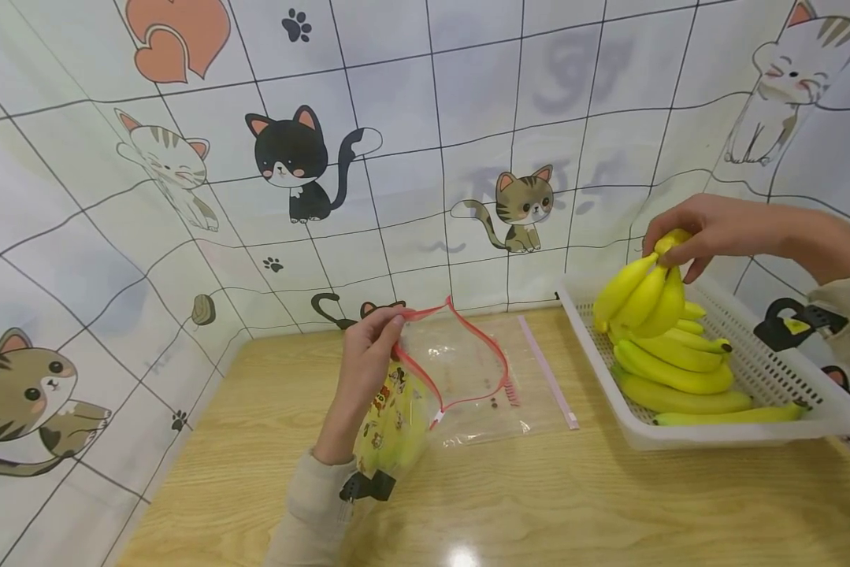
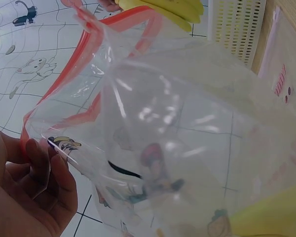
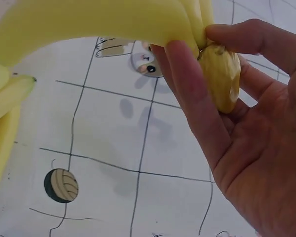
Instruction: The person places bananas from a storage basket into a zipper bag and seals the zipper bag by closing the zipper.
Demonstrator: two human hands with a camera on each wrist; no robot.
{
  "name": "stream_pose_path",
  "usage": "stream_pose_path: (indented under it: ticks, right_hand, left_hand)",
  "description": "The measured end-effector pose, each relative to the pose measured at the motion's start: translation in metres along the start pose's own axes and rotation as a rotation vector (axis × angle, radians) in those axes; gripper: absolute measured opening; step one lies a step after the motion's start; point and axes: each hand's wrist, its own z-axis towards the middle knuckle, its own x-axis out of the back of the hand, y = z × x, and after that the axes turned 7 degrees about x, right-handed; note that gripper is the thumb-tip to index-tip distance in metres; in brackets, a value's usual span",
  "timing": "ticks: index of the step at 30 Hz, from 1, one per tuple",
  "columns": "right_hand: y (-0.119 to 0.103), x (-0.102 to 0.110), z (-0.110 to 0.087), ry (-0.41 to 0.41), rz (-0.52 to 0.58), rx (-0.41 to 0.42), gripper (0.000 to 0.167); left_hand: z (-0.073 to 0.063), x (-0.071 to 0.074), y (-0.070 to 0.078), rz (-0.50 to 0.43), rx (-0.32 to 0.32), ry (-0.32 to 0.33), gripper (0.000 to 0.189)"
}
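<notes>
Pale wood-grain desk (image 1: 538, 504) spreads across the foreground, and nearest on it we've got the left hand (image 1: 368, 350), thumb and fingers pinching the red rim of a clear printed zip bag (image 1: 405, 394). That mouth gapes in a wide loop, and yellow shapes show through the plastic lower down (the film blurs exactly what they are). Just right of it, a second clear bag (image 1: 477, 429) lies flat, its pale pink strip (image 1: 547, 370) toward the basket.

Over to the right hand (image 1: 704, 228): fingers and thumb clamped on the stem end of a banana bunch (image 1: 637, 299), held up over the left part of a white basket (image 1: 839, 413). Here's the relation that counts: the bunch hangs beneath that hand, long axis slanting down and left from the stem, and the gaping mouth sits left of it and lower. Between them come the basket's near-left wall and the flat bag. More bananas (image 1: 680, 374) lie inside the basket, beneath the bunch. Furthest back, cat-printed wall sheeting (image 1: 410, 102) rises behind everything, ruled in dark lines.
</notes>
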Motion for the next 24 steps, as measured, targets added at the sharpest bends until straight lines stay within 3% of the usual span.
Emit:
stream_pose_path:
  ticks: [18, 24]
  right_hand:
    - [-0.069, -0.005, -0.001, 0.13, -0.104, 0.118, 0.015]
    - [-0.097, -0.012, 0.0, 0.162, -0.096, 0.224, 0.017]
  left_hand:
    - [-0.001, 0.0, 0.002, 0.008, 0.008, 0.001, 0.026]
    - [-0.001, 0.0, 0.002, 0.002, 0.008, -0.003, 0.026]
